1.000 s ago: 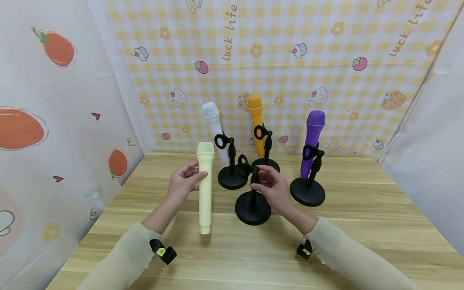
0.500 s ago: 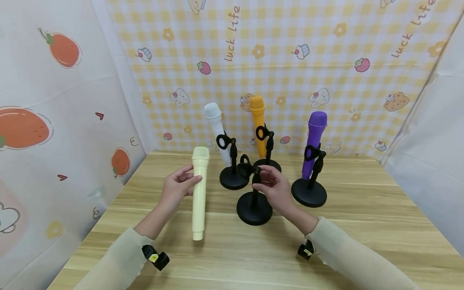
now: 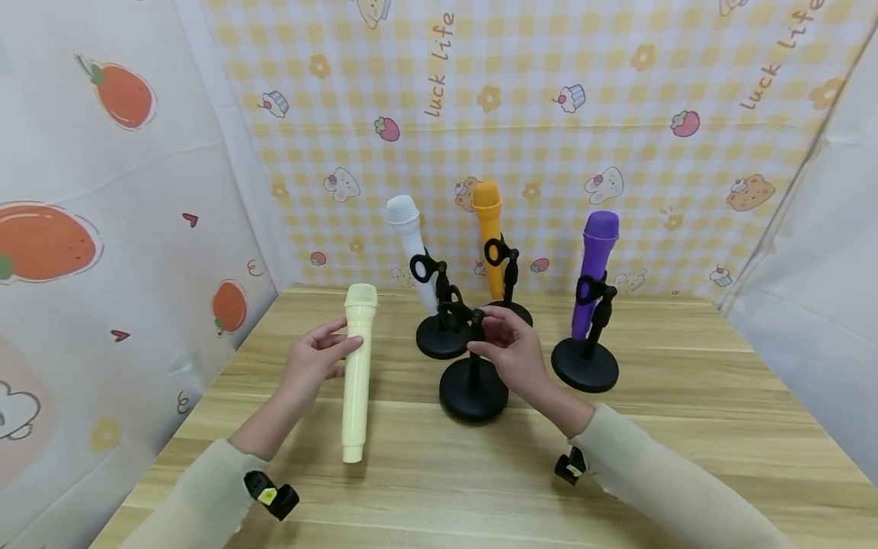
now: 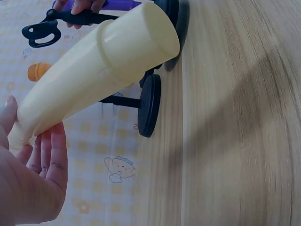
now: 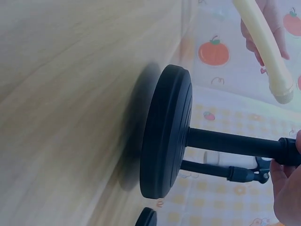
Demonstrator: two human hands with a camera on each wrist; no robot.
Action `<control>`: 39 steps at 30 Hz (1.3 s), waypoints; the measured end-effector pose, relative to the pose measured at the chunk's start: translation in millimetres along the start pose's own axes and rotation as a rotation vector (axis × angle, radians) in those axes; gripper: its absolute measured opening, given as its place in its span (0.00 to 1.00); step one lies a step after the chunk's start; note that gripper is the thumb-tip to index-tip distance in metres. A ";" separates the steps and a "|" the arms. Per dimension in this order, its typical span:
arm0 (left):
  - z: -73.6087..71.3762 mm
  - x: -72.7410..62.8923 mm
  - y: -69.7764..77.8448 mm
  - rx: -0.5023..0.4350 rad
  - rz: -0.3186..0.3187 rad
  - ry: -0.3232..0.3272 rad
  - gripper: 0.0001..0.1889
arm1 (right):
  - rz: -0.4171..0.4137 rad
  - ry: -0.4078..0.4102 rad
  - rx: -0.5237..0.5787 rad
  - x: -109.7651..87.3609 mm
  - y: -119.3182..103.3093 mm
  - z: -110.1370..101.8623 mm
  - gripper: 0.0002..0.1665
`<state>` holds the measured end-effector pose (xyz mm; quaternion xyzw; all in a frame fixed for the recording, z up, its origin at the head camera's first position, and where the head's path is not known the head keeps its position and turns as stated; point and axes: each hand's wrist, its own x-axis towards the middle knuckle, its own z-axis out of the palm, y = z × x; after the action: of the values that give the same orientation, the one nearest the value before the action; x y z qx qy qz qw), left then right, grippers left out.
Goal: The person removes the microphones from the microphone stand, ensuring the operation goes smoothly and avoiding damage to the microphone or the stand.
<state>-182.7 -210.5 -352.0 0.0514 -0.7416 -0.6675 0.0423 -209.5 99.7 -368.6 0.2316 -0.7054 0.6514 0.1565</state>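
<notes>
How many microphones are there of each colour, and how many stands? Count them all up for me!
Pale yellow stick-shaped microphone: 1
White stick-shaped microphone: 1
Orange stick-shaped microphone: 1
Purple stick-shaped microphone: 1
Black round-based stands: 4
Total: 8

The handheld microphone (image 3: 356, 396) in your left hand (image 3: 312, 362) is left of the desktop microphone stand (image 3: 473, 393) in your right hand (image 3: 513, 349). Behind that stand, two mic-bearing stands (image 3: 435, 343) rest on the table (image 3: 425, 480); another mic-bearing stand (image 3: 584, 372) is to its right.
</notes>
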 end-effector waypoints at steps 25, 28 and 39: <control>-61.2 -10.0 -13.7 0.128 -0.058 0.019 0.38 | 0.009 -0.031 0.062 25.6 -31.5 61.8 0.26; -69.9 -8.6 -17.2 0.159 -0.060 0.001 0.38 | 0.004 -0.041 0.073 25.8 -45.1 68.4 0.26; -101.7 -0.9 -32.5 0.221 -0.081 -0.053 0.39 | -0.068 -0.056 0.142 33.9 -49.0 89.9 0.25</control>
<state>-167.8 -314.0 -373.6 0.0680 -0.8088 -0.5840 -0.0103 -204.8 4.2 -318.7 0.2840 -0.6534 0.6872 0.1418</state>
